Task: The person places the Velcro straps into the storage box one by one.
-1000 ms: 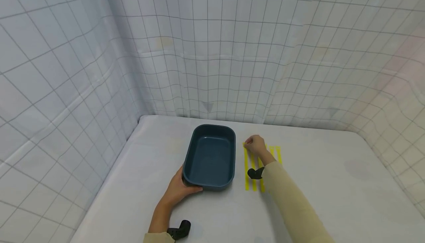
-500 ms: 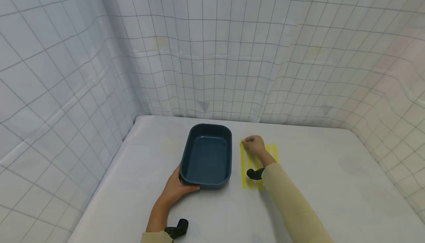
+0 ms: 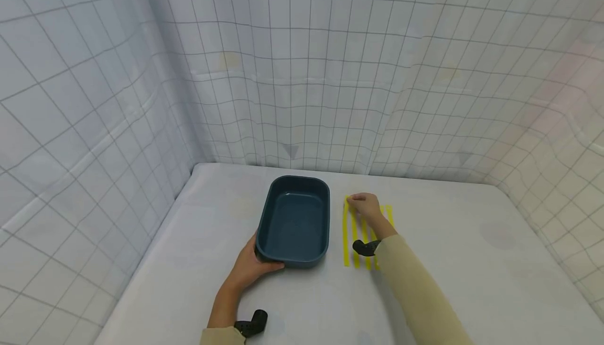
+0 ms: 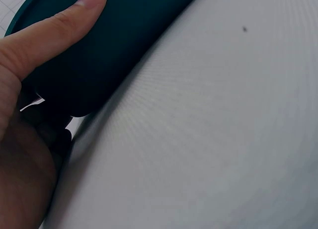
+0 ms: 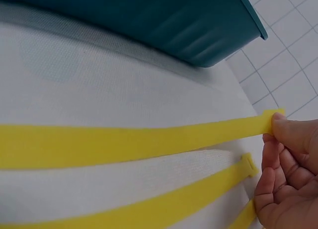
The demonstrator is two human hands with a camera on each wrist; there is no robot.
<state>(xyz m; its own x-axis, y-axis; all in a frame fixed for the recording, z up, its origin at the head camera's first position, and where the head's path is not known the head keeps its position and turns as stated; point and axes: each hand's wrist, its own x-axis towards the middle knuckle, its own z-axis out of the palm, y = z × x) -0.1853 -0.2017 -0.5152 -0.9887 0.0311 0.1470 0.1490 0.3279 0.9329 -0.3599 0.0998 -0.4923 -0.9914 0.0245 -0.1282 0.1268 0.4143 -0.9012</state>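
In the head view a dark teal plastic bin [image 3: 294, 224] stands on the white table with nothing inside. My left hand [image 3: 247, 266] grips its near left corner; in the left wrist view the thumb [image 4: 59, 33] lies along the wall and the other fingers are mostly in shadow. My right hand [image 3: 367, 206] pinches the far end of the leftmost yellow strap [image 5: 149, 139] between thumb and fingers. That flat strap slopes up toward the pinched end. A neighbouring yellow strap [image 5: 198, 196] has a slotted head and lies just below the hand.
Several more yellow straps [image 3: 368, 261] lie side by side right of the bin, partly under my right forearm [image 3: 415, 282]. White cloth with a grid pattern [image 3: 302, 98] hangs behind the table [image 3: 472, 261] and at both sides.
The pinched strap end has risen slightly and shifted a little right with my right hand. My left hand and the bin hold their place; the head view has shifted a bit.
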